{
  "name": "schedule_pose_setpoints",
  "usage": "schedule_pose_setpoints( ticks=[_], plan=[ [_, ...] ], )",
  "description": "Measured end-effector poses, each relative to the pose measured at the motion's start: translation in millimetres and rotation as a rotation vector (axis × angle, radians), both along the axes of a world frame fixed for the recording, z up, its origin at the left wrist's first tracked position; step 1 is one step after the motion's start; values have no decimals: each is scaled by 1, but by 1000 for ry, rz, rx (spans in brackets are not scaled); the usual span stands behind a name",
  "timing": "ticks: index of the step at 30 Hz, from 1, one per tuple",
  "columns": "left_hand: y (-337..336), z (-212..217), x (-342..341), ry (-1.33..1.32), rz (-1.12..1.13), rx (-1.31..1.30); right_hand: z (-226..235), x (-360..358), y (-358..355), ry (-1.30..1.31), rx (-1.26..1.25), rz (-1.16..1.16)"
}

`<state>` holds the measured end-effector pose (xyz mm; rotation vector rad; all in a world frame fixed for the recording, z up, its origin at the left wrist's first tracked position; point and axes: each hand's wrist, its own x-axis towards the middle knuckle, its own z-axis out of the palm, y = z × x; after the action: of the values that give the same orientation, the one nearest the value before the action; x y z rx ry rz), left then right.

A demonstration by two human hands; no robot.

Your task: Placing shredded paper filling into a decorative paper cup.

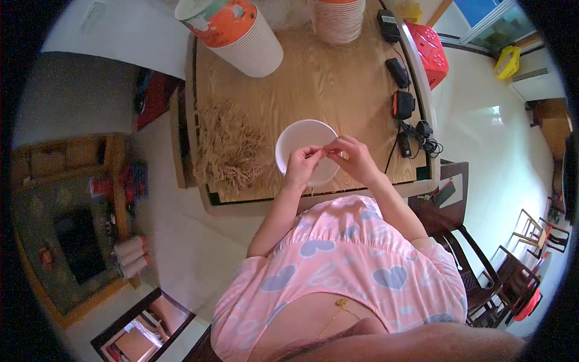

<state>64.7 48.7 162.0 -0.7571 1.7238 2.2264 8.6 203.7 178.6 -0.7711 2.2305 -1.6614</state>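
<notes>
Over a round white bowl (295, 137) at the near edge of the wooden table (322, 84), my two hands meet fingertip to fingertip. My left hand (303, 164) is closed in a pinch above the bowl's near side. Close against it, my right hand (354, 158) pinches too, at the bowl's right rim. What sits between the fingertips is too small to make out. To the left of the bowl lies a loose heap of brown, stringy strands (232, 145). The inside of the bowl is partly hidden by my hands.
A leaning stack of paper buckets (247, 45) stands at the table's far left, another stack (339, 21) at the far middle. Black adapters (403, 105) and coiled cables (431, 146) line the right edge. Beyond it is a red plastic stool (427, 54); dark chairs (467, 265) stand lower right.
</notes>
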Motion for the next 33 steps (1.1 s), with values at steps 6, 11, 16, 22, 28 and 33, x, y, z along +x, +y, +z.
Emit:
schedule_pose_setpoints(
  ticks=[6,11,16,22,28,33],
  plan=[
    [-9,-1,2,26,-75,-20,-9,2,2,112,-6,-3],
    [1,-1,2,105,-10,-168,-9,4,2,107,27,13],
    [9,-13,2,346,19,-353,-21,5,0,44,133,-43],
    [8,-45,-9,157,-10,-411,-46,-5,12,-121,188,-261],
    [10,-67,-17,210,25,-469,-73,-10,18,-213,106,-315],
    [13,-59,-23,227,40,-576,-79,-9,16,-241,50,-302]
  ],
)
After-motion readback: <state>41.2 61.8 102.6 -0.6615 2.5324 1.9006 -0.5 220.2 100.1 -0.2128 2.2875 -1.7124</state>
